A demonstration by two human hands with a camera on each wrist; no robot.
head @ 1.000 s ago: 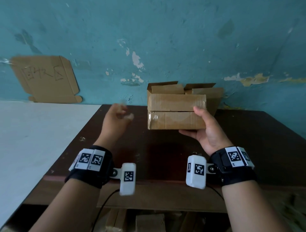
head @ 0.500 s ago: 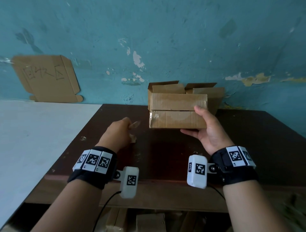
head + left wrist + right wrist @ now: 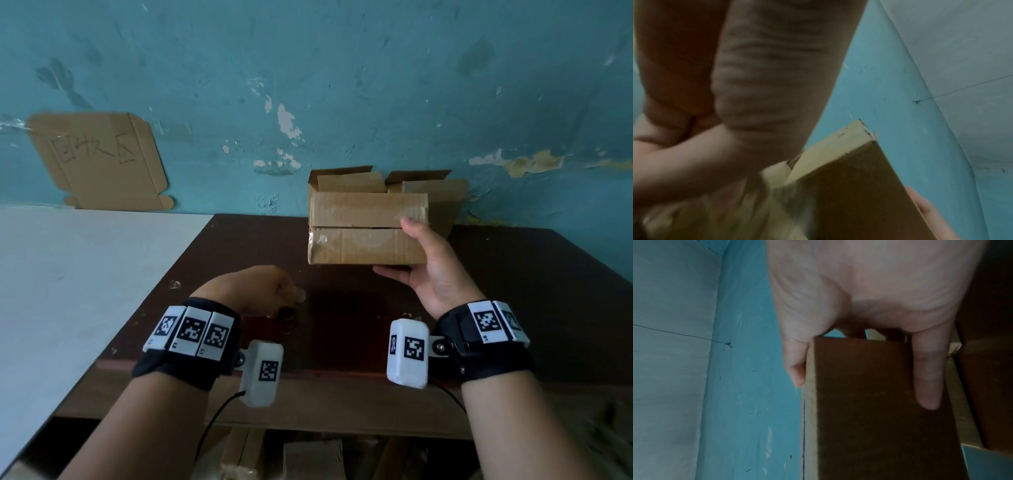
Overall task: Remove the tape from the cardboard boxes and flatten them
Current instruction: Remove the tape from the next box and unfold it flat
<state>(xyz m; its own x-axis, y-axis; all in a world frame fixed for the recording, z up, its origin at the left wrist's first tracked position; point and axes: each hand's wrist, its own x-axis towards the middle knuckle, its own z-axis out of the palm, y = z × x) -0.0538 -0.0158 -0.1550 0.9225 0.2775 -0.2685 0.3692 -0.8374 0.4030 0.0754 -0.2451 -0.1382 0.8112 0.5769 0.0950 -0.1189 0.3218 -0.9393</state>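
I see my right hand [image 3: 432,270] gripping the brown cardboard box [image 3: 366,228], seam split, mid-frame, while my left hand [image 3: 260,291] pinches crumpled tape [image 3: 298,295] lower left.

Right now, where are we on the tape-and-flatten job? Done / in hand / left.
Done: the centre seam of the held box looks bare and split; the left hand grips a crumpled strip of tape low over the brown table.
In hand: the right hand holds that box up by its right end.
Left: shiny tape remains on its left edge; it is unflattened, as is the open box behind.
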